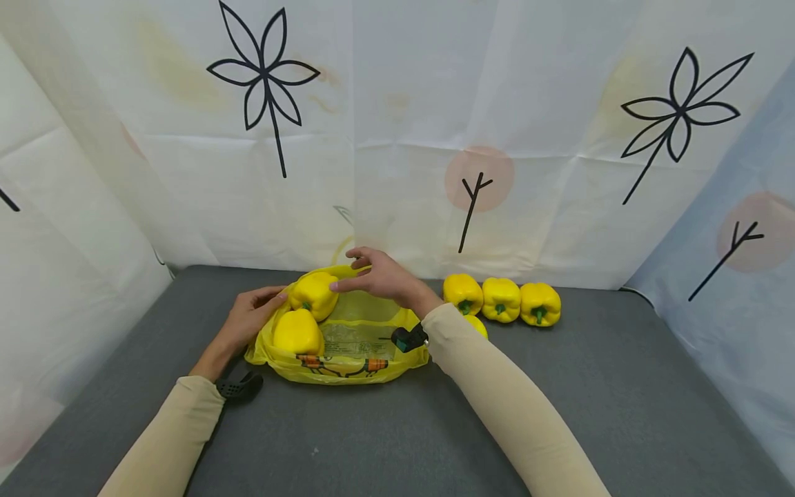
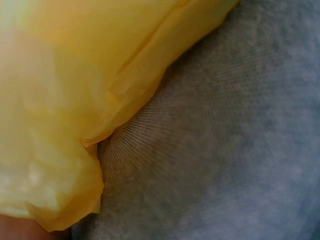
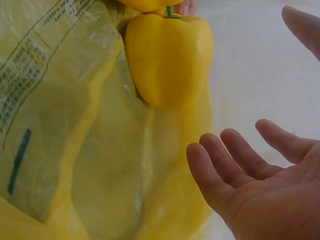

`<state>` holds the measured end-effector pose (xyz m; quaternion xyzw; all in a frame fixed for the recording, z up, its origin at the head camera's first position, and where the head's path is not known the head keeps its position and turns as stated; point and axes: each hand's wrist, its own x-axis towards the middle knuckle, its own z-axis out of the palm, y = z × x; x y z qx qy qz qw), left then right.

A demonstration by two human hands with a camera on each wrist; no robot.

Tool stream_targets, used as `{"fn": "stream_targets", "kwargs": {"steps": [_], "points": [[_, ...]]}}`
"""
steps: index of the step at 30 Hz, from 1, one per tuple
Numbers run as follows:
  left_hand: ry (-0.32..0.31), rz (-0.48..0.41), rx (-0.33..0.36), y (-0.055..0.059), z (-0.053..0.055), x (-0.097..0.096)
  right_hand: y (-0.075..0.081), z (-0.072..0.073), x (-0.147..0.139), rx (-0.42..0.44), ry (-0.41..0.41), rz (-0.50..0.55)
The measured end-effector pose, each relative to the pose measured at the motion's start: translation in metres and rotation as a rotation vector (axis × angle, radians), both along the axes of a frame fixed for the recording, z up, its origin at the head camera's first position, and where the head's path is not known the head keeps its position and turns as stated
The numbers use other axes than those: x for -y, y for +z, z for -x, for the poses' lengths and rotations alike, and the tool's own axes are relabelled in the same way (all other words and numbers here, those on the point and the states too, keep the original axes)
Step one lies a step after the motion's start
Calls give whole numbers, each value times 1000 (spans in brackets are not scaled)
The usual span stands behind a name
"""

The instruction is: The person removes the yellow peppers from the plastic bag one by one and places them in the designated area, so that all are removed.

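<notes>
A yellow plastic bag (image 1: 348,373) lies on the grey table with its mouth spread open. Two yellow bell peppers sit at its left end: a rear pepper (image 1: 315,293) and a front pepper (image 1: 298,333). My left hand (image 1: 245,319) holds the bag's left rim beside them; the bag (image 2: 55,100) hides most of that hand in the left wrist view. Over the back of the bag is my right hand (image 1: 385,277), its fingers spread and nothing in them. The right wrist view shows this hand (image 3: 275,185) apart from the nearest pepper (image 3: 170,60).
To the right of the bag stand a left pepper (image 1: 462,293), a middle pepper (image 1: 501,300) and a right pepper (image 1: 540,304) in a row. Another pepper (image 1: 477,326) is partly hidden by my right sleeve. A white patterned cloth (image 1: 397,207) hangs behind the table (image 1: 373,442).
</notes>
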<state>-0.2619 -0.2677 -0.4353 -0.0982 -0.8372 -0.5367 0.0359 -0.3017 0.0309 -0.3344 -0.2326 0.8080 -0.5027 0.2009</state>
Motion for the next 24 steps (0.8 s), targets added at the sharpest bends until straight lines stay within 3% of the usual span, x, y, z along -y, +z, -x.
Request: {"fn": "stream_targets", "kwargs": {"steps": [6,24], "points": [[-2,-2,0,0,0,1,-12,1,8,48,-36,50],[-7,-3,4,0,-1,0,-37,3,28,59,-147,54]]}}
